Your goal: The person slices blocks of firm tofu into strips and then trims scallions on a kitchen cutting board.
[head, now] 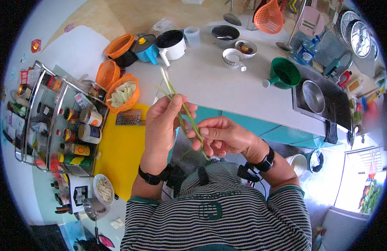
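Note:
Green onions (191,118) with white stalk ends are held up in front of my body, the white ends pointing away from me. My left hand (167,116) grips them around the middle between thumb and fingers. My right hand (221,134) pinches the green leaf ends, its thumb against the forefinger. To the left lies a yellow cutting board (118,150), with a cleaver blade (128,117) at its far end. An orange plastic basket (135,97) holding cut pale green vegetable pieces (123,94) stands just beyond the board.
Left of the board stands a metal spice rack (60,116) full of jars. A white saucepan (177,50), small bowls (232,59) and a green plastic dipper (284,73) stand on the counter. At right is a sink (331,106) with a metal basin (313,96).

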Demonstrator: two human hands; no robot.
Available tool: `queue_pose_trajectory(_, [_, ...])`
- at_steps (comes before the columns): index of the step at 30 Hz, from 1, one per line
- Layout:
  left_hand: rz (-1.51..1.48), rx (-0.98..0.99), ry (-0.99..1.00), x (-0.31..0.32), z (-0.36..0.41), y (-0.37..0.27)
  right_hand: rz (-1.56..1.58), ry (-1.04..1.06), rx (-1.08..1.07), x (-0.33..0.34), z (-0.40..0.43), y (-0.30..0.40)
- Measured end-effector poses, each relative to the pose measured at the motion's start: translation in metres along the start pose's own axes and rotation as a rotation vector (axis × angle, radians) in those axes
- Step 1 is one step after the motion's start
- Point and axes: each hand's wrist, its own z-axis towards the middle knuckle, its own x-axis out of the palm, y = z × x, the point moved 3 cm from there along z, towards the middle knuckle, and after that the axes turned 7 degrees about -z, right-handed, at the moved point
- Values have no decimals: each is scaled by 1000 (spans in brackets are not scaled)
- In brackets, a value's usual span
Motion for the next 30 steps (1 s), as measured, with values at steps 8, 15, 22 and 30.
queue_pose_trajectory(8, [-49, -51, 130, -1, -8, -4, -92, -64, -15, 14, 2, -6])
queue_pose_trajectory(15, [-57, -96, 246, -11, -13, 0, -69, -204, -55, 19, 3, -18])
queue_pose_trajectory(22, [45, -100, 365, -12, -15, 0, 15, -185, -21, 16, 2, -17])
queue_pose_trajectory(30, [103, -45, 279, -14, -13, 5, -713, -557, -370, 24, 2, -17])
